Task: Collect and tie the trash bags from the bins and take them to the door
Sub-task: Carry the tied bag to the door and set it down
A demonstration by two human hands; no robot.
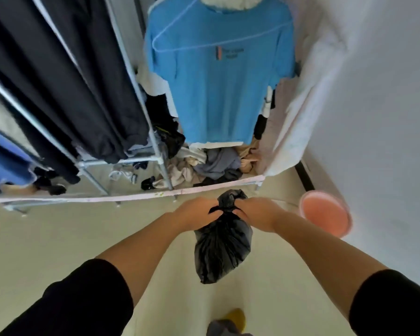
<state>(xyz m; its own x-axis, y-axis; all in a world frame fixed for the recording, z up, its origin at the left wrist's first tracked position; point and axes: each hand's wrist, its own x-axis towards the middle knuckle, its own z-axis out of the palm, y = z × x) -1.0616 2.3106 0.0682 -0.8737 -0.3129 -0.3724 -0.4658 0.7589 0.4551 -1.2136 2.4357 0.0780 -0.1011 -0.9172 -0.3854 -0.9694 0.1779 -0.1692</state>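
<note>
1. Pale floor (46,238) carrying a metal clothes rack (92,178).
2. Pink bin (325,213) standing by the wall.
3. Crumpled clothes pile (211,166) lying under the rack; loose socks (148,183) lying beside.

single head-worn wide-angle view, looking steeply down and forward, close above outstretched forearms and floor (46,238)

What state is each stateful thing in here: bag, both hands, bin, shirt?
Black trash bag: neck gathered, hanging off the floor.
Left hand: gripping the bag's neck.
Right hand: gripping the bag's neck.
Pink bin: upright by the wall, no liner visible.
Blue T-shirt: hanging on a hanger.
</note>
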